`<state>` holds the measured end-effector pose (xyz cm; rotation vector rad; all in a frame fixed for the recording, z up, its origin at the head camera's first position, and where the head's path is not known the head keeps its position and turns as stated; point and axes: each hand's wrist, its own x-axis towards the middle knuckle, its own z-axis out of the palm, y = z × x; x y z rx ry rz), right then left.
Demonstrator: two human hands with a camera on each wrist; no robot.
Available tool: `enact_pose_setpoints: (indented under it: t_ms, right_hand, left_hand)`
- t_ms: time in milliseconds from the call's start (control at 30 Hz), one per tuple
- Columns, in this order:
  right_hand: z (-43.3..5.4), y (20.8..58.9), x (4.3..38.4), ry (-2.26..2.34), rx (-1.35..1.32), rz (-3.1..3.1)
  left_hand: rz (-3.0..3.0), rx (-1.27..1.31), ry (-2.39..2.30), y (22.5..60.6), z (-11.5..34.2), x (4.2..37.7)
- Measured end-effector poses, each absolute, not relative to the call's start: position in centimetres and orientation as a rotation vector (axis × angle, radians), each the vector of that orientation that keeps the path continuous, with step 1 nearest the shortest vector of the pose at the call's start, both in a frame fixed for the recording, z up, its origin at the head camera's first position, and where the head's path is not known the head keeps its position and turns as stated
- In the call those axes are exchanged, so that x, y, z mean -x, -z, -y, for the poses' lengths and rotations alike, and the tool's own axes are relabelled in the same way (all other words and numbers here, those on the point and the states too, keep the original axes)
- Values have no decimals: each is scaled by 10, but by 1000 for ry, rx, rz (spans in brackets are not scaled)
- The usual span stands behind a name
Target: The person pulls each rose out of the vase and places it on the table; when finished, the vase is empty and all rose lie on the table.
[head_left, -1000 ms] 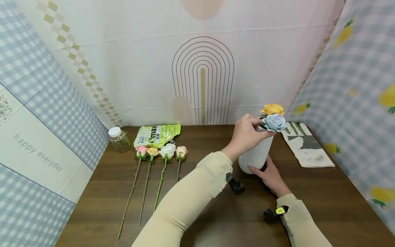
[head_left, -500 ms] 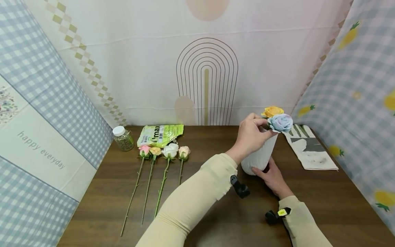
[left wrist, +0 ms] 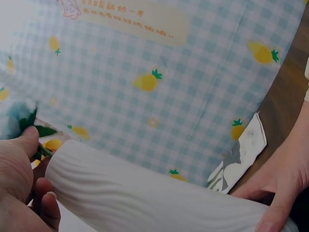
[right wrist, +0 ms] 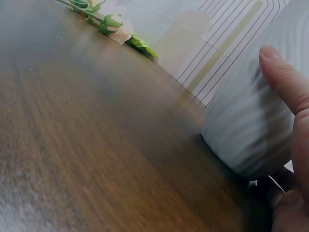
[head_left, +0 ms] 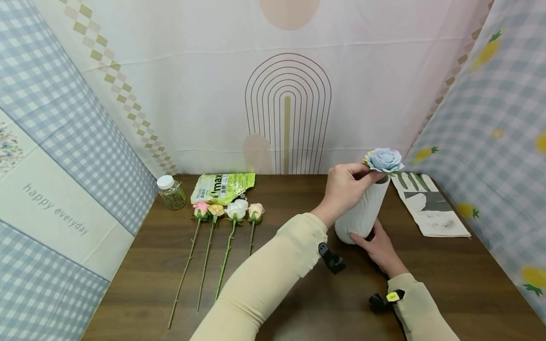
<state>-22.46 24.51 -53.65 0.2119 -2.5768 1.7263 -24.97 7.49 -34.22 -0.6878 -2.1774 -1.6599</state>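
Near the table's right side a white ribbed vase [head_left: 363, 211] leans to the right in the head view. My right hand [head_left: 380, 249] grips it near the base, with the thumb [right wrist: 285, 79] along its side in the right wrist view. At the vase's mouth my left hand [head_left: 344, 190] pinches a light blue rose [head_left: 385, 159] just below its bloom. Behind that bloom a yellow rose [left wrist: 52, 144] is mostly hidden in the head view. The lower stems cannot be seen.
Pink, yellow, white and cream roses [head_left: 236, 209] lie in a row at the left. Behind them are a green-white packet [head_left: 222, 187] and a white-lidded jar [head_left: 171, 193]. A printed cloth [head_left: 432, 210] lies right of the vase. Patterned fabric [head_left: 290, 109] hangs around the table.
The blue rose has risen slightly and turned upward, now covering most of the yellow one. My left hand has shifted with it, baring the vase's rim. The right hand keeps its grip.
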Motion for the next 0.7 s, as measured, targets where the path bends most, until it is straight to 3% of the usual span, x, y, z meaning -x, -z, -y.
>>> enact_pose_setpoints:
  t_ms: [700]
  right_hand:
    - [-245, 538, 224, -1702, -193, 2579]
  left_hand:
    - [2109, 742, 1521, 349, -70, 253]
